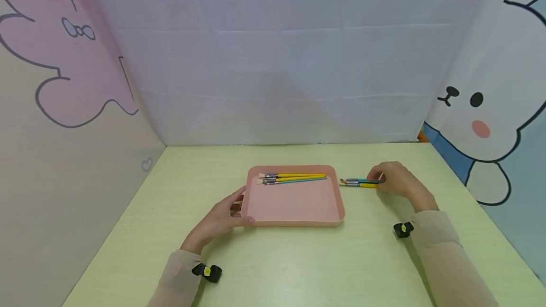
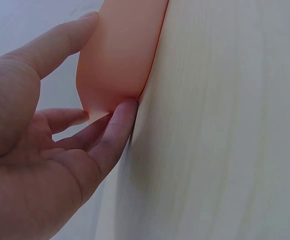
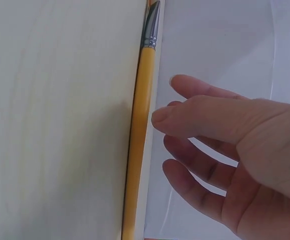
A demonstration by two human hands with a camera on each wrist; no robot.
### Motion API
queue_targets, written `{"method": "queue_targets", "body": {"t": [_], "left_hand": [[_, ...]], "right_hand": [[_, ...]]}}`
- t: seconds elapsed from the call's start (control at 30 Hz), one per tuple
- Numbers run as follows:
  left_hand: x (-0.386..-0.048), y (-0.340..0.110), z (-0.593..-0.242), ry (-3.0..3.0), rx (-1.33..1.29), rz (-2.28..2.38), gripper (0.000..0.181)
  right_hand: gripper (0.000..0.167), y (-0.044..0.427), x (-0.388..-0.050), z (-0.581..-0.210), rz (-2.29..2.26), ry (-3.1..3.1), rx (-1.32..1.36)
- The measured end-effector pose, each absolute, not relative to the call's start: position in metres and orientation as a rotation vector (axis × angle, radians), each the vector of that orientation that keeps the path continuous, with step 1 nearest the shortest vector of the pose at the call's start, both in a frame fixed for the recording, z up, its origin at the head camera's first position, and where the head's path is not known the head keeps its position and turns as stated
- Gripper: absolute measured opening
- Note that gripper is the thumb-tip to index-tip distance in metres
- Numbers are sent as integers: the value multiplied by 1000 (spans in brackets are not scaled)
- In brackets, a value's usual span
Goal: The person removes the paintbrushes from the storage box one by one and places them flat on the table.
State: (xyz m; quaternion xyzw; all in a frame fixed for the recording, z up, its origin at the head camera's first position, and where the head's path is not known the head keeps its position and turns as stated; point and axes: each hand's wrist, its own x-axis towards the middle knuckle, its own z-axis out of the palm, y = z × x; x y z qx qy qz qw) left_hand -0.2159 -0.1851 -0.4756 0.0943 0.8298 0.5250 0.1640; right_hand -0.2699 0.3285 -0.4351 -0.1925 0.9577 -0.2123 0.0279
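A pink tray [image 1: 294, 207] lies on the table, with several paintbrushes [image 1: 298, 178] near its far side, their bristles to the left. My left hand [image 1: 222, 213] holds the tray's left end. In the left wrist view, the thumb is on the tray wall [image 2: 122, 50] and the fingertips meet its lower edge. Right of the tray lie more paintbrushes [image 1: 362, 185] with yellow and teal handles. Over their handle ends is my right hand [image 1: 396, 179]. The right wrist view shows its fingers loosely bent and apart from a yellow-handled paintbrush [image 3: 140, 120].
The pale wooden table [image 1: 273, 269] reaches a white cloth backdrop [image 1: 273, 84]. Cartoon-printed side panels stand at the left [image 1: 77, 165] and right [image 1: 490, 108]. A small black device [image 1: 207, 271] is on each wrist.
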Motion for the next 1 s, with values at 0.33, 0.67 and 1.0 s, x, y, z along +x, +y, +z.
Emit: {"method": "queue_targets", "body": {"t": [0.33,0.67,1.0], "left_hand": [[-216,-185,-476,2387,277,1479,104],[-217,-184,-476,2383,284,1487,104],[-216,-184,-475,2366,291,1506,104]], "right_hand": [[29,318,-262,-421,-681,2998,-675],[34,307,-256,-408,-707,3025,-703],[37,290,-251,-404,-750,3022,-701]]}}
